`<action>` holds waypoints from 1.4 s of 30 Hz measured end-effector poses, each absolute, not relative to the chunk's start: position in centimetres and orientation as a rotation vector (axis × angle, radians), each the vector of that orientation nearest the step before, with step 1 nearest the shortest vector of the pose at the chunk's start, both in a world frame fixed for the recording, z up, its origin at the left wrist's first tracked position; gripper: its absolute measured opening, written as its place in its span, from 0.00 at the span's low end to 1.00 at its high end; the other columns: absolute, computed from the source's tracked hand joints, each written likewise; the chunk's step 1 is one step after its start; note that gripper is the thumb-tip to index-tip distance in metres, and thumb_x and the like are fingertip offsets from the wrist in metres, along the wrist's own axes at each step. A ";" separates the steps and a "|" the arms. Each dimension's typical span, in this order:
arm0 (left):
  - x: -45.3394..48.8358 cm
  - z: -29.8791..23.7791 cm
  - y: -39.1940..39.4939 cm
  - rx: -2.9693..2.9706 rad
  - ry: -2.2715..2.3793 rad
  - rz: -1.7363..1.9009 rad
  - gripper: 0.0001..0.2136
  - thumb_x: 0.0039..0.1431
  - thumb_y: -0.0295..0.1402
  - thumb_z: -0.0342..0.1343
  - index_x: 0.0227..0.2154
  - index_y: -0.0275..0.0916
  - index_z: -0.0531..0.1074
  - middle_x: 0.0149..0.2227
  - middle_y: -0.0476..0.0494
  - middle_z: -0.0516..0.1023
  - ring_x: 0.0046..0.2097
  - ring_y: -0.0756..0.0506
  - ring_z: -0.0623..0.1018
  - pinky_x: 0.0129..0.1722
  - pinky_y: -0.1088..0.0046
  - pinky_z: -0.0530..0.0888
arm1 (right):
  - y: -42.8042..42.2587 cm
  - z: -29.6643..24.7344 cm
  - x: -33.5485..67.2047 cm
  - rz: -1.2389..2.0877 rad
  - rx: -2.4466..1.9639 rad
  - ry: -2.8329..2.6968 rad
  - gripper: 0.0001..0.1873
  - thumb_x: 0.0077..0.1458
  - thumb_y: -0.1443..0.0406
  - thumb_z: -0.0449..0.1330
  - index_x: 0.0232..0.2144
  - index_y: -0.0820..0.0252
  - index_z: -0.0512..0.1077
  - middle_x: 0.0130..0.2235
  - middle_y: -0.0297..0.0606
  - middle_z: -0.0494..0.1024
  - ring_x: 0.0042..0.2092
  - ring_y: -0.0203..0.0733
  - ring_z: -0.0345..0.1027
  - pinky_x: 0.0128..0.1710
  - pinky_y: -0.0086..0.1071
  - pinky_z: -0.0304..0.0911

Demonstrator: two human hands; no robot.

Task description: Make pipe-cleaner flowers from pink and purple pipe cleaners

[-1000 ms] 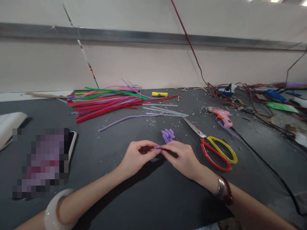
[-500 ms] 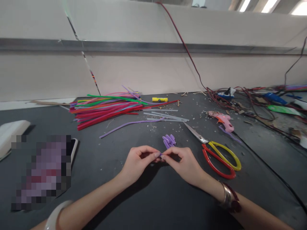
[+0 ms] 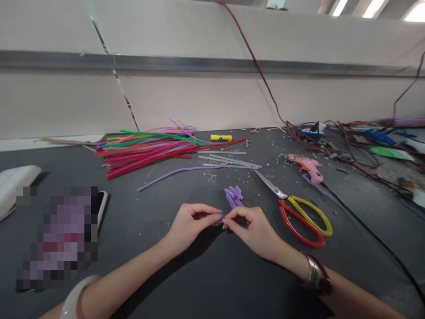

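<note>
Low over the dark table (image 3: 206,274), my left hand (image 3: 191,223) and my right hand (image 3: 254,228) meet fingertip to fingertip. Both pinch a short purple pipe-cleaner piece (image 3: 223,217), of which only a small bit shows between the fingers. Just beyond my right hand lies a small bundle of folded purple pipe-cleaner pieces (image 3: 234,196). A long purple pipe cleaner (image 3: 181,172) lies loose further back. Red-and-yellow-handled scissors (image 3: 300,212) rest to the right of my right hand.
A pile of coloured pipe cleaners (image 3: 146,146) lies at the back left, with a yellow glue stick (image 3: 221,138) and clear glue sticks (image 3: 229,160) beside it. A pink glue gun (image 3: 308,167) and tangled cables (image 3: 348,137) fill the right. A phone (image 3: 99,206) lies at left.
My hands stay together pinching the purple piece, with the fingers shifting slightly. The view tilted up a little since the earliest frame. Nothing else on the table moved.
</note>
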State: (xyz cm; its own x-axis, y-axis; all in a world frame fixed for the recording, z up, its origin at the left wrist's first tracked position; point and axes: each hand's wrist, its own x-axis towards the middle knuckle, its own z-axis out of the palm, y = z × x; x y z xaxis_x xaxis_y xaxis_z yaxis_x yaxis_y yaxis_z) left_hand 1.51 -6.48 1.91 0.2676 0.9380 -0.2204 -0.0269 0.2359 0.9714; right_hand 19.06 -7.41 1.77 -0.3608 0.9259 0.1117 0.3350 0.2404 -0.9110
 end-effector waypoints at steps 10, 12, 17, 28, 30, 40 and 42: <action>1.3 1.4 -5.9 1.123 1.145 0.891 0.08 0.44 0.31 0.62 0.29 0.34 0.77 0.28 0.43 0.80 0.32 0.47 0.78 0.37 0.73 0.74 | -6.3 3.0 19.6 1.015 -1.198 -1.811 0.08 0.49 0.63 0.57 0.25 0.60 0.73 0.26 0.35 0.77 0.28 0.37 0.71 0.29 0.28 0.66; 1.2 1.4 -5.7 1.138 1.178 0.902 0.08 0.45 0.31 0.61 0.30 0.34 0.77 0.29 0.43 0.80 0.33 0.47 0.78 0.38 0.73 0.74 | -5.5 3.2 20.4 0.838 -1.253 -1.752 0.10 0.50 0.61 0.56 0.25 0.60 0.73 0.25 0.35 0.77 0.28 0.38 0.71 0.28 0.28 0.65; 1.3 1.4 -5.9 1.447 1.173 0.892 0.08 0.51 0.31 0.55 0.32 0.36 0.76 0.33 0.43 0.78 0.34 0.48 0.76 0.37 0.74 0.72 | -3.4 1.7 22.4 0.520 -1.428 -1.703 0.11 0.52 0.62 0.53 0.28 0.62 0.72 0.24 0.36 0.75 0.25 0.36 0.67 0.26 0.28 0.61; 2.1 2.1 -5.4 2.031 1.195 0.823 0.07 0.54 0.30 0.52 0.31 0.40 0.76 0.32 0.46 0.76 0.33 0.49 0.75 0.33 0.75 0.70 | -3.4 0.1 22.2 0.361 -1.648 -2.046 0.10 0.45 0.57 0.60 0.27 0.58 0.69 0.21 0.31 0.69 0.27 0.37 0.63 0.27 0.28 0.54; 2.5 2.1 -4.6 2.061 1.198 0.799 0.07 0.54 0.30 0.52 0.30 0.40 0.76 0.32 0.46 0.77 0.34 0.48 0.75 0.34 0.75 0.70 | -3.6 0.0 22.1 0.335 -1.661 -2.053 0.13 0.44 0.55 0.60 0.26 0.58 0.68 0.21 0.30 0.68 0.27 0.37 0.63 0.27 0.28 0.53; 1.8 1.1 -2.5 2.238 1.232 0.681 0.09 0.55 0.28 0.48 0.33 0.40 0.73 0.33 0.47 0.77 0.33 0.49 0.75 0.34 0.74 0.71 | -4.0 0.6 21.5 0.214 -1.683 -2.039 0.15 0.49 0.53 0.55 0.23 0.58 0.66 0.21 0.32 0.67 0.27 0.37 0.62 0.26 0.28 0.50; 1.4 1.5 -2.5 2.301 1.232 0.681 0.10 0.54 0.26 0.47 0.34 0.40 0.73 0.35 0.46 0.75 0.36 0.48 0.74 0.36 0.74 0.70 | -3.9 0.7 21.7 0.192 -1.692 -2.016 0.11 0.52 0.58 0.53 0.24 0.58 0.66 0.20 0.32 0.67 0.26 0.37 0.62 0.26 0.28 0.51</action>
